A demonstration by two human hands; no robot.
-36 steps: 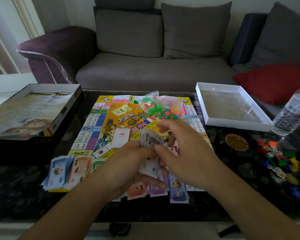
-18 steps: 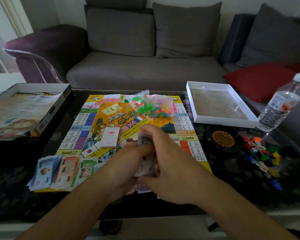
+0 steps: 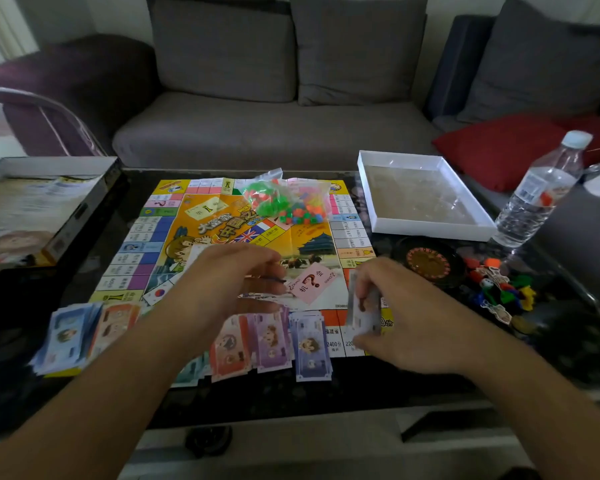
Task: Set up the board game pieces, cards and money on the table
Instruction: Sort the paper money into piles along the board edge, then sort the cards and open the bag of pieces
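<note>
— Head view: holding what, and where?

— Right hand [image 3: 406, 317] gripping a stack of cards [image 3: 362, 311] on edge, long axis running toward the body, over the near right corner of the board [image 3: 201, 237]. Left hand [image 3: 222, 282] hovering loosely curled beside the pink chance card [image 3: 310, 282], nothing plainly in its grip.

— Lying which way from the grip?

— Just left of the stack; right hand nearer. Money piles [image 3: 274, 341] fanning along the near board edge on the counter [image 3: 32, 341].

— Hidden?

— Left fingertips blurring; card faces unreadable; board centre sitting under the wrists.
</note>
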